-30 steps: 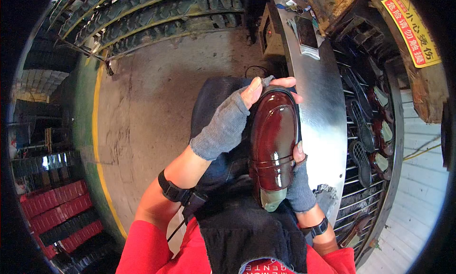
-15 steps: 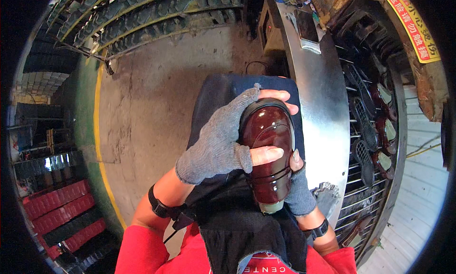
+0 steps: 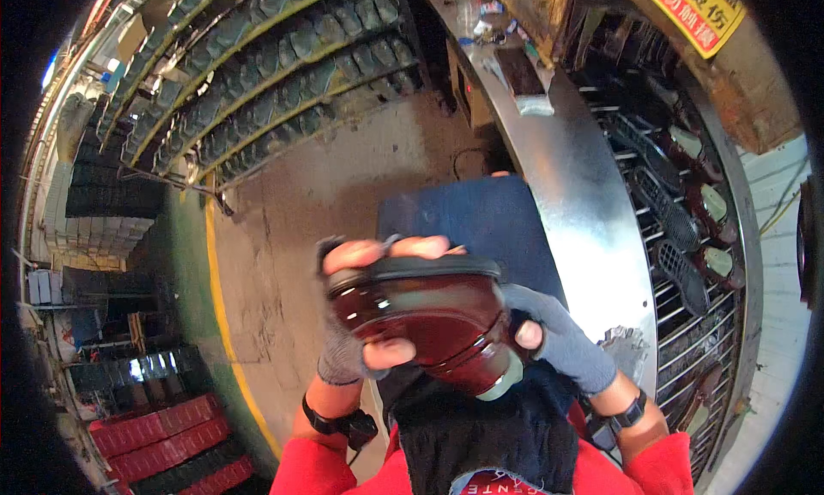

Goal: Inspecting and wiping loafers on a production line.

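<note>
A glossy dark red shoe (image 3: 421, 310) with a black sole is held up in front of me, its sole edge turned to the far side. A pale green last (image 3: 505, 377) shows at its opening. My left hand (image 3: 343, 349), in a grey fingerless glove, is closed round the toe end, thumb on the upper and fingers over the sole. My right hand (image 3: 558, 336), gloved the same way, grips the other end; its thumb shows, but most of its fingers are hidden behind the shoe. Black cloth (image 3: 481, 439) lies over my lap below.
Beyond the shoe is a dark blue surface (image 3: 468, 212). A metal ledge (image 3: 592, 229) runs along the right, with a phone-like dark object (image 3: 522, 73) on it. Past it, a barred rack (image 3: 678, 358) holds soles and red shoes. Shelves of dark footwear-shaped pieces (image 3: 283, 66) stand far left.
The shoe has turned from upright to slanted sideways, toe to the left, showing more of its side and sole edge. My left hand has moved down and left with it. The view has shifted.
</note>
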`<action>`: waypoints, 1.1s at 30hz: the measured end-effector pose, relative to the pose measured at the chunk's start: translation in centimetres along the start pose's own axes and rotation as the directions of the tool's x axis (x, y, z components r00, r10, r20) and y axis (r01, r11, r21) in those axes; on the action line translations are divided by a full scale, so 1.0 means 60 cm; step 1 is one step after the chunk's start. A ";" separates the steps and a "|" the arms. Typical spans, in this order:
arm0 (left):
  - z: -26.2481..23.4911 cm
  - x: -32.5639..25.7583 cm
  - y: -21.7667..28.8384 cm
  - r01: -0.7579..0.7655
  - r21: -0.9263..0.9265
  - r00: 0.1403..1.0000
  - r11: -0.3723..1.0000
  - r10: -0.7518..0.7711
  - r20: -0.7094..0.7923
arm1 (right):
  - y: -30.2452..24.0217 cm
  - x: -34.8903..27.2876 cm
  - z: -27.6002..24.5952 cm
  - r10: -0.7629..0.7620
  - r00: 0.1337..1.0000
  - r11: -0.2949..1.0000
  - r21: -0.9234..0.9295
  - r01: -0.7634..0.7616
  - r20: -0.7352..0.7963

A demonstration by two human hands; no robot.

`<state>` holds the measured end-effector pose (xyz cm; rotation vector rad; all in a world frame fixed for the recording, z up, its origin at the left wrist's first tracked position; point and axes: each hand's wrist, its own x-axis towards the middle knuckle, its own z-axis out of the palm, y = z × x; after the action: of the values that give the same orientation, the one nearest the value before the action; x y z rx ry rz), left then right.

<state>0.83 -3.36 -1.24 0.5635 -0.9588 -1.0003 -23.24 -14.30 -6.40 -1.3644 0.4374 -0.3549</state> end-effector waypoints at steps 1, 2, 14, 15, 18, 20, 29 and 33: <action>-0.001 -0.003 0.002 -0.037 -0.007 0.998 0.999 0.037 -0.050 | 0.005 -0.008 -0.002 -0.028 0.998 1.000 0.002 0.028 0.050; -0.007 -0.001 -0.005 -0.089 0.006 0.994 0.996 0.089 -0.062 | 0.011 -0.020 0.001 0.194 0.979 0.921 0.333 -0.203 0.062; 0.035 0.023 -0.098 0.406 0.206 0.911 0.891 -0.412 -0.010 | -0.109 0.015 -0.143 0.234 0.951 0.962 -0.093 -0.257 -0.204; 0.043 0.026 -0.121 0.480 0.247 0.877 0.842 -0.471 -0.099 | -0.107 0.024 -0.144 0.229 0.969 0.969 -0.075 -0.237 -0.096; 0.040 0.015 -0.157 0.481 0.242 0.869 0.842 -0.423 -0.256 | -0.089 0.056 -0.123 0.157 0.987 0.929 -0.343 -0.142 0.015; 0.037 0.005 -0.166 0.431 0.279 0.888 0.858 -0.347 -0.303 | -0.090 0.069 -0.112 0.125 0.991 0.887 -0.453 -0.087 0.054; 0.041 -0.008 -0.150 0.372 0.476 0.917 0.797 -0.236 -0.321 | -0.097 0.080 -0.071 -0.064 0.997 0.767 -0.637 0.076 0.042; 0.046 -0.028 -0.131 0.342 0.582 0.932 0.738 -0.187 -0.311 | -0.113 0.068 -0.051 -0.095 0.987 0.680 -0.717 0.157 0.126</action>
<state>-5.41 -5.37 -6.63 1.3944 -1.0114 -0.8196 -21.14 -20.08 -0.56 -2.1998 0.4359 -0.2400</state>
